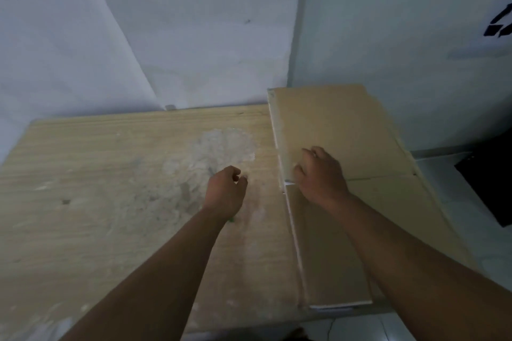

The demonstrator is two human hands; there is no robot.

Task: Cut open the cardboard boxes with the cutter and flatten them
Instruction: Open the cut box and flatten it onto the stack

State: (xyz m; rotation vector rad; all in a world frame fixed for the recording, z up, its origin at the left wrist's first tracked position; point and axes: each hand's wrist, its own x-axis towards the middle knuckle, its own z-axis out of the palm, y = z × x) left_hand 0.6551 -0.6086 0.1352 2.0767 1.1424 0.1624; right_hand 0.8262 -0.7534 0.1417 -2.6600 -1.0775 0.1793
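A flattened brown cardboard box (pixel 340 130) lies on the right side of the wooden table (pixel 110 174), and its right part hangs past the table's edge. My right hand (pixel 318 174) rests on top of the cardboard near its left edge, beside a fold line, with fingers bent and pressing down. My left hand (pixel 225 192) hovers over the bare table just left of the cardboard, its fingers curled. A small green tip (pixel 231 220) shows under its wrist, apparently the cutter held in the fist; the rest of it is hidden.
The table top is scuffed, with a pale stain (pixel 224 147) in the middle. White walls stand right behind the table. A dark object (pixel 490 188) sits on the floor at the far right.
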